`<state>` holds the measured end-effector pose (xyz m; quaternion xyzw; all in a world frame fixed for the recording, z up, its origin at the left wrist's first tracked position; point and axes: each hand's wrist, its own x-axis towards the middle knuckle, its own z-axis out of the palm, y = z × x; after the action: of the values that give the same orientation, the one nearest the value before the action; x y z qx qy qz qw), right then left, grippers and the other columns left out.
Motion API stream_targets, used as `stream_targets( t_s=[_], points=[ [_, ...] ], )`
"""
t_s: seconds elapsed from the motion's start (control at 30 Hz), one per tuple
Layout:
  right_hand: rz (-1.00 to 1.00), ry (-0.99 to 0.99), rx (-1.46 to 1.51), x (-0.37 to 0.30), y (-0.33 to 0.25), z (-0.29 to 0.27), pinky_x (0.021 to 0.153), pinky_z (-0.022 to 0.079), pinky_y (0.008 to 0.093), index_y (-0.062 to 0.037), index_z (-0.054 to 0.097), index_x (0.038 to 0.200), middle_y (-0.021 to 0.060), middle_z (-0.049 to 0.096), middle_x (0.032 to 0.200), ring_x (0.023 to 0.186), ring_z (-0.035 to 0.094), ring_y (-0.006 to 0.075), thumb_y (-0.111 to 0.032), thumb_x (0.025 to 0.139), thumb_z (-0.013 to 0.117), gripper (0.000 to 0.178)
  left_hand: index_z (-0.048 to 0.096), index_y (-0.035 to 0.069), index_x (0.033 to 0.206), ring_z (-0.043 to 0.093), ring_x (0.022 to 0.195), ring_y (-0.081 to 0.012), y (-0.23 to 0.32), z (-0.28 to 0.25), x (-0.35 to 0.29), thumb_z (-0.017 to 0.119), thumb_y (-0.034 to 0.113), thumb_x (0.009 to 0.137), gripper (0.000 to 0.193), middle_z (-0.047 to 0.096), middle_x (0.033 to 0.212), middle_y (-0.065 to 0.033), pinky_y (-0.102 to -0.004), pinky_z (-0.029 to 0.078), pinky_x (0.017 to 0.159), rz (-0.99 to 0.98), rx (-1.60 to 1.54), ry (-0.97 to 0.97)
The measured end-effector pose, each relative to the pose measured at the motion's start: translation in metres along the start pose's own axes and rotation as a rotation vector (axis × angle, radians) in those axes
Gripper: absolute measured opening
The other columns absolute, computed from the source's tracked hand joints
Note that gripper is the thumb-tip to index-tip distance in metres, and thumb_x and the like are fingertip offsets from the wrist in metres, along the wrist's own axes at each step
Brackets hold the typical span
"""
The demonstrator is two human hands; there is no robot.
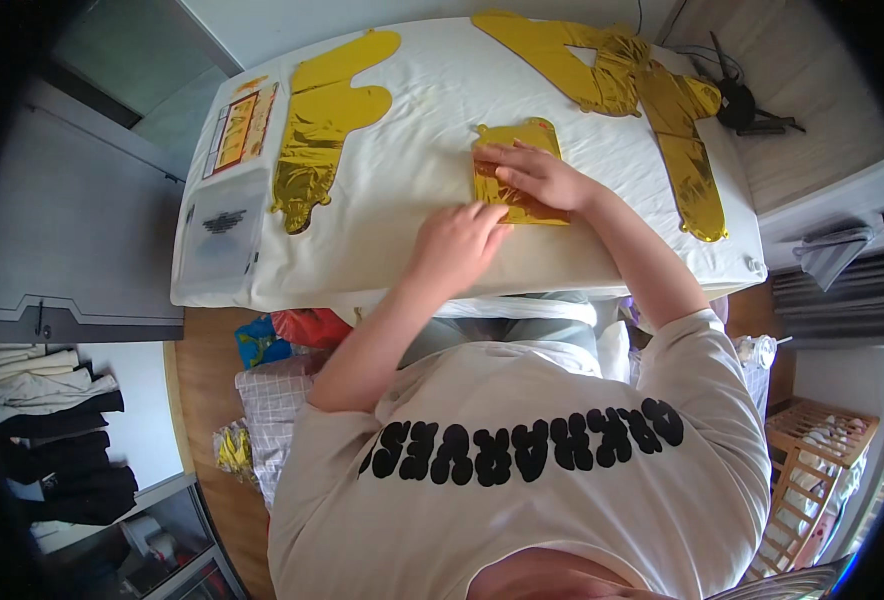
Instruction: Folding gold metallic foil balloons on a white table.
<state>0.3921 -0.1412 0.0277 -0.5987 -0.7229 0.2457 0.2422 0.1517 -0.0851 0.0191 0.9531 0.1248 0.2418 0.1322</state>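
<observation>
A gold foil balloon (pixel 517 132), flat and folded into a rough rectangle, lies on the white-covered table before me. My right hand (pixel 537 178) rests across its middle with the fingers stretched out and the palm down. At the near left corner of the foil, my left hand (pixel 454 245) is closed, with its bent fingertips and thumb at the edge. Part of the foil is hidden under both hands.
Another flat gold foil balloon (pixel 334 110) lies at the left, and more gold foil shapes (pixel 677 140) spread over the far right. A printed sheet (pixel 243 128) and a clear plastic bag (pixel 220 235) lie along the left edge. A black fan-like object (pixel 740 103) stands at the right edge.
</observation>
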Motion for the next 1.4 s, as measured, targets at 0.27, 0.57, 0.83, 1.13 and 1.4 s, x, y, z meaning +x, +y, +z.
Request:
stream_targets(
  t_s=[0.27, 0.57, 0.83, 1.13, 1.4],
  points=[
    [0.033, 0.208, 1.176, -0.003, 0.011, -0.008, 0.12, 0.038, 0.0422, -0.008, 0.028, 0.163, 0.0171, 0.048, 0.156, 0.142, 0.048, 0.0286, -0.044, 0.11, 0.045, 0.066, 0.067, 0.013, 0.107, 0.067, 0.099, -0.0296, -0.031, 0.015, 0.079, 0.07, 0.037, 0.095, 0.027, 0.071, 0.11, -0.0072, -0.0466, 0.051, 0.086, 0.265, -0.078, -0.233],
    [0.114, 0.601, 1.119, -0.01, 0.034, -0.019, 0.111, 0.044, 0.0399, -0.0041, 0.049, 0.149, 0.013, 0.062, 0.139, 0.129, 0.057, 0.0243, -0.036, 0.11, 0.049, 0.05, 0.044, 0.021, 0.155, 0.035, 0.15, -0.0311, -0.047, 0.059, 0.08, 0.059, 0.055, 0.098, 0.068, 0.042, 0.16, -0.0092, -0.0518, 0.024, 0.125, 0.453, 0.022, -0.206],
    [-0.003, 0.434, -0.181, -0.07, 0.034, -0.036, 0.094, 0.054, 0.0409, -0.0034, 0.075, 0.109, 0.0141, 0.071, 0.113, 0.107, 0.066, 0.034, -0.007, 0.087, 0.07, 0.023, 0.035, 0.022, 0.16, 0.031, 0.154, -0.0357, -0.046, 0.056, 0.08, 0.054, 0.063, 0.098, 0.077, 0.035, 0.165, -0.0163, -0.052, 0.021, 0.127, 0.373, -0.035, -0.258],
    [-0.049, 0.433, -0.283, -0.076, 0.028, -0.033, 0.097, 0.053, 0.0441, -0.0053, 0.076, 0.111, 0.0156, 0.07, 0.121, 0.112, 0.065, 0.0357, -0.003, 0.085, 0.073, 0.026, 0.03, 0.02, 0.161, 0.033, 0.153, -0.0371, -0.045, 0.054, 0.081, 0.056, 0.063, 0.098, 0.081, 0.036, 0.164, -0.0199, -0.0511, 0.02, 0.127, 0.362, -0.074, -0.255],
    [-0.075, 0.459, -0.397, -0.078, 0.031, -0.031, 0.101, 0.051, 0.0451, -0.0078, 0.075, 0.114, 0.0134, 0.07, 0.123, 0.115, 0.065, 0.035, -0.004, 0.085, 0.072, 0.029, 0.038, 0.018, 0.152, 0.032, 0.153, -0.0353, -0.046, 0.052, 0.08, 0.057, 0.062, 0.098, 0.073, 0.036, 0.164, -0.0184, -0.0505, 0.021, 0.127, 0.35, -0.092, -0.256]
  ],
)
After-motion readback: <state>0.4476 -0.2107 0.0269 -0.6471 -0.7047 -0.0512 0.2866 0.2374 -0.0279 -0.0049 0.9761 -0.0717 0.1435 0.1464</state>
